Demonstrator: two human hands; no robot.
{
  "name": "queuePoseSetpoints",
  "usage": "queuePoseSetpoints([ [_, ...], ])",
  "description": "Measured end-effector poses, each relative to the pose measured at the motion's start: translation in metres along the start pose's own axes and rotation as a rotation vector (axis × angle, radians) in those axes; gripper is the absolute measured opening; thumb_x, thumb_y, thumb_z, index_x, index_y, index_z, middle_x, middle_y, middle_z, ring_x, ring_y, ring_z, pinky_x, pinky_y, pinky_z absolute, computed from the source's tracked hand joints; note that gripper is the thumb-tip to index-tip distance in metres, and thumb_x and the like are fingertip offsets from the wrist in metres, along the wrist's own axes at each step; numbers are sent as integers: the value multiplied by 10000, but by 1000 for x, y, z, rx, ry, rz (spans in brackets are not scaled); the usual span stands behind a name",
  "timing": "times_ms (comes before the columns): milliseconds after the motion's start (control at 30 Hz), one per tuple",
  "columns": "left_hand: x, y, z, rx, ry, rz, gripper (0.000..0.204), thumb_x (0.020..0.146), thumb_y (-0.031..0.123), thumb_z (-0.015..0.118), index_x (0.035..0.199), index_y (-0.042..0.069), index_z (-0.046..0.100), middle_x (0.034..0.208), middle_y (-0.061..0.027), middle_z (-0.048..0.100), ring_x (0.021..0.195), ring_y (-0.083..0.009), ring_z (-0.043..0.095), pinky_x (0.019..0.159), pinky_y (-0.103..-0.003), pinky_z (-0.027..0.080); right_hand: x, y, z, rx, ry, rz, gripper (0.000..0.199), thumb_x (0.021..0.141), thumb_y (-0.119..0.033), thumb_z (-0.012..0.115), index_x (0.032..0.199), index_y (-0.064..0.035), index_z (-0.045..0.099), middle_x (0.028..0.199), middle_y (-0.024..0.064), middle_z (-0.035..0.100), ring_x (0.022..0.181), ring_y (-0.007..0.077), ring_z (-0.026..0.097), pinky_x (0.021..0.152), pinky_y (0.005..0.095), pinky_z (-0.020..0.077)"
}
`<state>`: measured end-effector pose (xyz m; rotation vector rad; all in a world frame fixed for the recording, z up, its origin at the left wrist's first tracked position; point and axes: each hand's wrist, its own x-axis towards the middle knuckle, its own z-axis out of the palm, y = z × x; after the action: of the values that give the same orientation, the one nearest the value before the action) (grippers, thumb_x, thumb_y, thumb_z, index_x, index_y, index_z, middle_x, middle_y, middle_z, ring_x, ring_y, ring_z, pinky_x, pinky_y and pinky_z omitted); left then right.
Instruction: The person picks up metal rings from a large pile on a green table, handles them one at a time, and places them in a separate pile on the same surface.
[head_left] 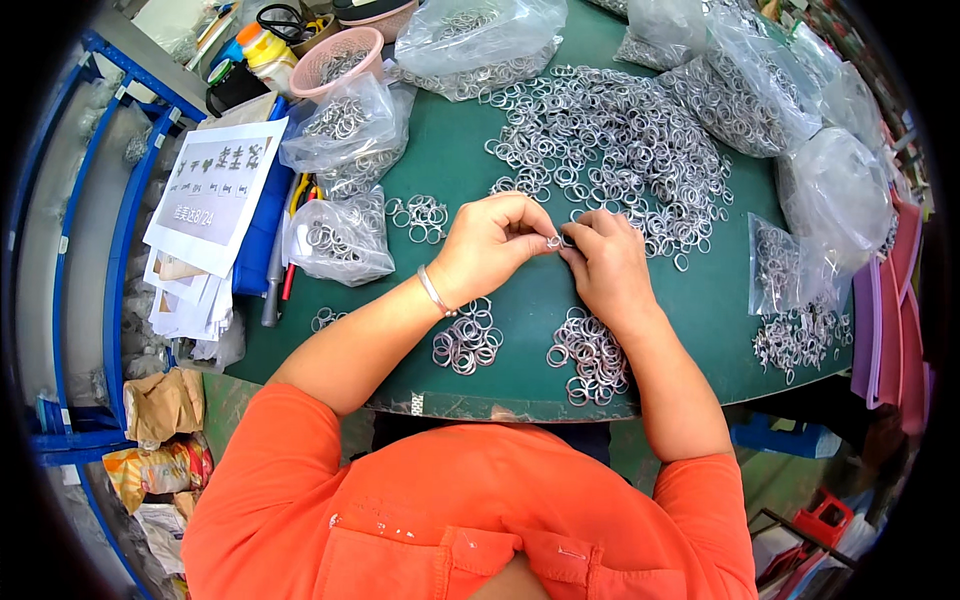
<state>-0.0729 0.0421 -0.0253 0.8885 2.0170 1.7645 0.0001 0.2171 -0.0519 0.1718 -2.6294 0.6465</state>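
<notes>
My left hand (492, 243), with a silver bangle at its wrist, pinches thumb and forefinger on a small metal ring (554, 242). From the other side my right hand (611, 262) closes its fingertips on the same small piece; exactly how they grip it is too small to make out. Just beyond both hands spreads a big heap of metal rings (610, 150). Nearer to me lie two smaller ring piles, one by my left forearm (468, 342) and one by my right wrist (585, 352). A further little group of rings (420, 216) lies left of my left hand.
Clear bags of rings stand at left (340, 240) and far right (735, 95). A pink basket (338, 62) sits at the back left, near printed sheets (215, 190). More metal pieces (800, 338) lie at the right edge of the green table (520, 385). Blue shelving (60, 250) flanks the left.
</notes>
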Motion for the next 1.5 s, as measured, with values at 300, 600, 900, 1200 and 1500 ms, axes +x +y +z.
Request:
queuePoseSetpoints([
  [300, 23, 58, -140, 743, 711, 240, 146, 800, 0, 685, 946, -11, 687, 816, -82, 695, 723, -127, 656, 675, -263, 522, -1, 4, 3, -7, 69, -22, 188, 749, -87, 727, 935, -101, 700, 944, 42, 630, 906, 255, 576, 840, 418, 383],
  [600, 15, 63, -151, 1169, 439, 192, 249, 800, 33, 662, 1048, 4, 662, 969, -152, 665, 841, -283, 647, 767, -366, 515, 2, 6, 0, 547, 101, 166, 115, 810, 14, 667, 916, -30, 679, 795, 69, 669, 685, 180, 639, 606, 311, 486],
  [900, 17, -17, -19, 997, 11, 206, 358, 744, 12, 718, 1080, 40, 599, 1010, -129, 566, 977, -348, 571, 847, -411, 479, 0, 10, -23, 1223, -130, 520, 123, 898, -19, 628, 1013, -4, 666, 859, 65, 696, 707, 100, 645, 616, 221, 507],
  [1200, 11, -24, -12, 845, -21, 228, 192, 787, 45, 693, 955, 43, 602, 912, -133, 550, 832, -328, 591, 715, -402, 494, 0, 12, -54, 811, -336, 116, 116, 822, 23, 660, 929, -11, 690, 824, 58, 684, 745, 141, 651, 670, 262, 516],
  [1500, 18, -23, 0, 841, 0, 335, 211, 767, 57, 718, 947, 47, 609, 942, -120, 551, 848, -333, 581, 740, -407, 491, -5, 8, -39, 18, -138, 238, 134, 761, -111, 727, 856, -24, 689, 865, 121, 633, 803, 319, 628, 717, 402, 518],
])
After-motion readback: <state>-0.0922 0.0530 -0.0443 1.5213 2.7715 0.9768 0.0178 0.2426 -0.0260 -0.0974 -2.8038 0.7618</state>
